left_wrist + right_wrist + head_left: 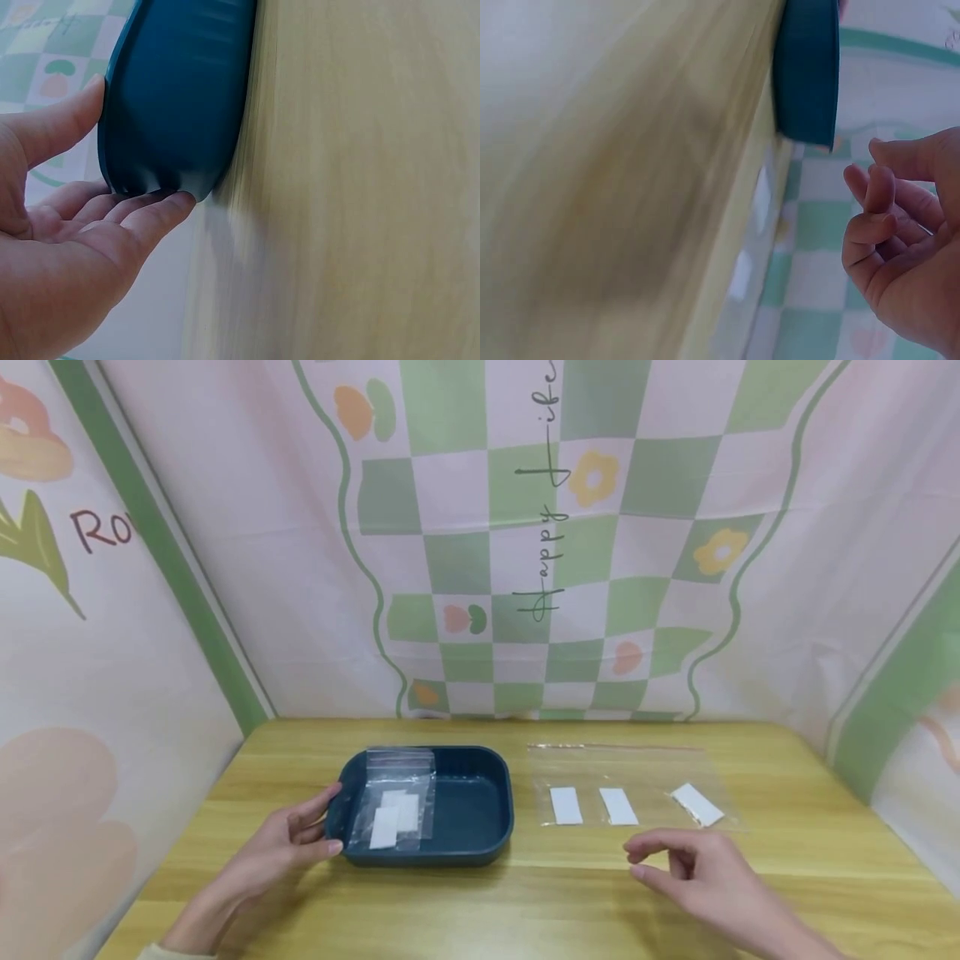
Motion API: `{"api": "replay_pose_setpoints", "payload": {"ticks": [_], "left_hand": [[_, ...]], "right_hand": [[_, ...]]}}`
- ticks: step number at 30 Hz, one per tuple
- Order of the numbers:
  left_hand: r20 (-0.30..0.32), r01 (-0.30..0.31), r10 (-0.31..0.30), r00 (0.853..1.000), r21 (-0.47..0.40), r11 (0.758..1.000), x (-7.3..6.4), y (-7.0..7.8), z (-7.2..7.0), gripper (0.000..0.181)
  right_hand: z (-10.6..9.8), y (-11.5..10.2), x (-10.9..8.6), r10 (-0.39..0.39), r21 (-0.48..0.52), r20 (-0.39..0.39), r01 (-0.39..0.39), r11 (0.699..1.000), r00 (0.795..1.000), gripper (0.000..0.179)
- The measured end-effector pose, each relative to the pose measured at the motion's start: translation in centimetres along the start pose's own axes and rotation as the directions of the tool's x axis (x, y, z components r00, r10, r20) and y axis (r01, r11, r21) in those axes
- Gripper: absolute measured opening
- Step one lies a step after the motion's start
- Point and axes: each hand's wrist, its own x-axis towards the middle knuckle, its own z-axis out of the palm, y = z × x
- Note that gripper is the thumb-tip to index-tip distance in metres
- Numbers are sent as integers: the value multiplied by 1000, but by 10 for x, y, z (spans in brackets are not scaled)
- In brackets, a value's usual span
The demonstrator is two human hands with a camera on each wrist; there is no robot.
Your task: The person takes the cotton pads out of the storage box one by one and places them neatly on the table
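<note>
Under a curtain (pixel 457 485) reading "Happy Life", the left hand (pixel 279 843) pinches the left end of a blue tray (pixel 467 818) holding a small zip bag (pixel 399 770). The right hand (pixel 708 872), loosely curled, is near a larger bag (pixel 622 766); leftward, lettering (pixel 101 532) cuts off after "Ro".

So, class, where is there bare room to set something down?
Bare table lies in front of the blue tray and right of the large clear bag. The tray's right side is free too; a small bag crowds its left.
</note>
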Motion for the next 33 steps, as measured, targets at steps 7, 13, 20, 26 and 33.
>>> {"api": "replay_pose_setpoints", "payload": {"ticks": [7,13,20,26,33], "left_hand": [[-24,12,-12,1000,4,1000,1,-1,1,86],[-22,0,0,1000,10,1000,-1,-3,0,86],[-32,20,-20,999,16,1000,0,-3,0,87],[-14,-1,1,1000,10,1000,1,-3,0,86],[-22,-8,8,1000,2,1000,1,-3,-1,86]], "right_hand": [[16,-41,35,-6,7,99,5,1000,995,12],[38,-75,74,-68,43,207,60,997,976,14],[64,-91,121,-124,43,358,117,992,926,27],[89,-95,149,-139,67,451,122,990,882,35],[116,-92,168,-155,83,547,131,988,823,48]]}}
